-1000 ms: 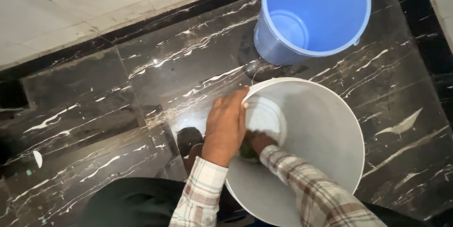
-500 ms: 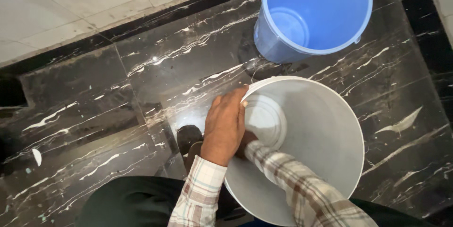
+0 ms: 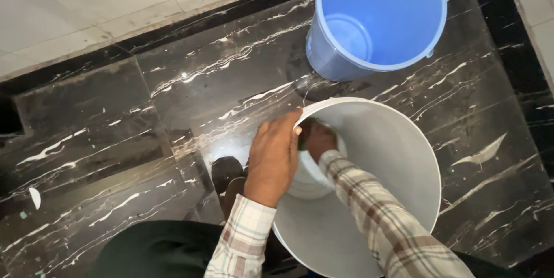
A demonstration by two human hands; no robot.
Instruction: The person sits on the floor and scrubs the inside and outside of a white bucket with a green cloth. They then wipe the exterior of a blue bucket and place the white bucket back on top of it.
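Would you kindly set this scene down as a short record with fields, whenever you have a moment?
Setting: black marble floor with white veins, pale tiles beyond
Left hand: grips the rim of the white bucket, fingers over the edge
Right hand: inside the white bucket, pressing a dark green pad to the inner wall near the rim
Sleeves: checked shirt
Nearby: blue bucket, upright, apart from the white one

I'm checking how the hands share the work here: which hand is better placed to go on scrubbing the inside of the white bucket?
The right hand: it is deep inside the white bucket, pressing a dark green scrubber against the inner wall. The left hand grips the rim, steadying it.
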